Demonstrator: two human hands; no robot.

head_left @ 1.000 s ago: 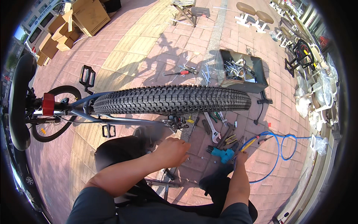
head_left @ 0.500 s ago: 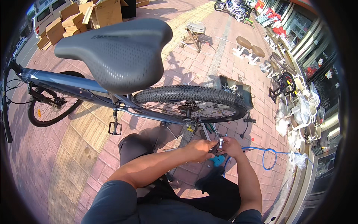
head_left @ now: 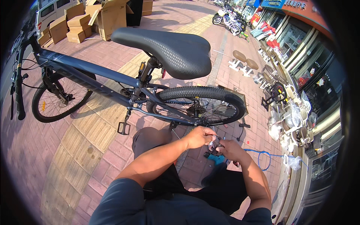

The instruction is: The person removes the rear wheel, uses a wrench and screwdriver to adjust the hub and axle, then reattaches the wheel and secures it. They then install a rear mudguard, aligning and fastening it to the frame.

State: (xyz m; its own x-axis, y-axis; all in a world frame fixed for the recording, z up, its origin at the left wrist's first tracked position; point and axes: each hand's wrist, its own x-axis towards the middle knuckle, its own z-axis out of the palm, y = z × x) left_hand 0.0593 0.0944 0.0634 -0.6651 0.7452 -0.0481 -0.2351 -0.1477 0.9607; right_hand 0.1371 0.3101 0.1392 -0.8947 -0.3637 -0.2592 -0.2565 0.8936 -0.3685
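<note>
Just below the rear wheel (head_left: 225,99) of a dark blue bicycle (head_left: 78,84), my two hands work close together. My left hand (head_left: 198,137) pinches a small silvery metal piece (head_left: 214,138). My right hand (head_left: 228,149) is closed on something metal and dark beside it, too small and hidden to name. A teal power tool (head_left: 214,158) lies on the paving beneath my hands. The black saddle (head_left: 176,52) is above and beyond them. My bent left knee (head_left: 150,138) is beside the left pedal (head_left: 123,128).
Cardboard boxes (head_left: 105,24) stand at the back left, near a van (head_left: 52,13). Brown padded seats (head_left: 243,60), wheeled frames and bagged parts (head_left: 294,118) line the shopfront at right. A blue hose (head_left: 264,160) loops over the paving. Parked two-wheelers (head_left: 230,24) stand farther back.
My right hand has come up from the tools to meet my left hand, with small metal items now between them. The view has tilted up, showing more bicycle and shopfront.
</note>
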